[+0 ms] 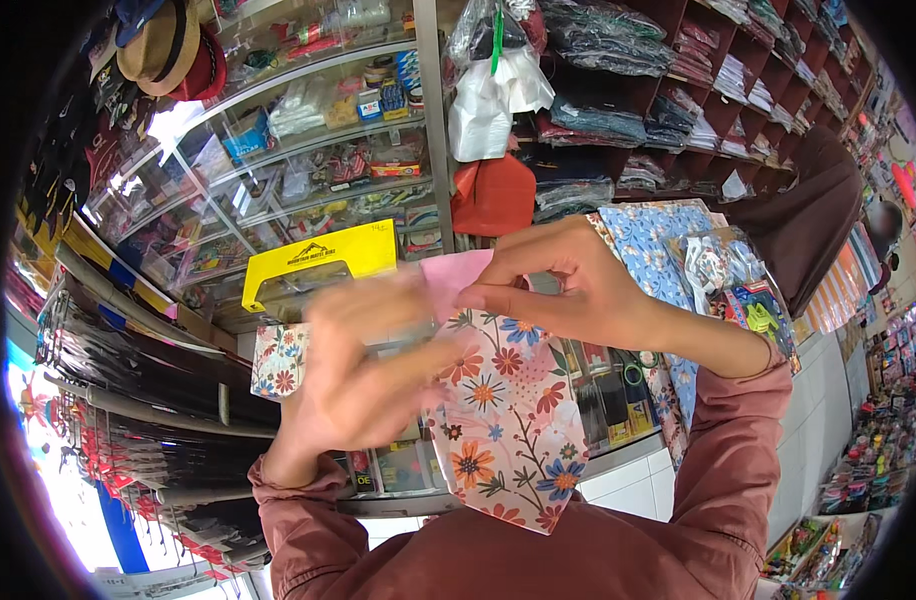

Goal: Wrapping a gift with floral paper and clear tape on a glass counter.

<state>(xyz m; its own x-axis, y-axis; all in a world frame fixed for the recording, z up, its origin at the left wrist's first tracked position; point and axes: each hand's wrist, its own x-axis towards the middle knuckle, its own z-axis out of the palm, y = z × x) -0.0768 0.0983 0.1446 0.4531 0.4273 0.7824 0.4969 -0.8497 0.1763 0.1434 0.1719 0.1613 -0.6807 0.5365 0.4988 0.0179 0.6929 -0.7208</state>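
Note:
A sheet of pink floral paper (503, 420) hangs between my hands, its pointed lower end in front of my chest. At its top is a plain pink piece (452, 276). My right hand (566, 281) pinches the pink piece near its right edge with thumb and finger. Blurred by motion, my left hand (375, 360) is at the left side of the paper, its fingers bent; whether it grips anything cannot be told. A small block with matching floral paper (280, 360) is just left of my left wrist.
A glass-topped counter (405, 461) lies below my hands. On it stands a yellow toy box (323, 259) at the back left. Blue floral paper (656, 232) and packaged small items (758, 307) lie on the right. A red bag (495, 196) and white plastic bags (484, 112) hang behind.

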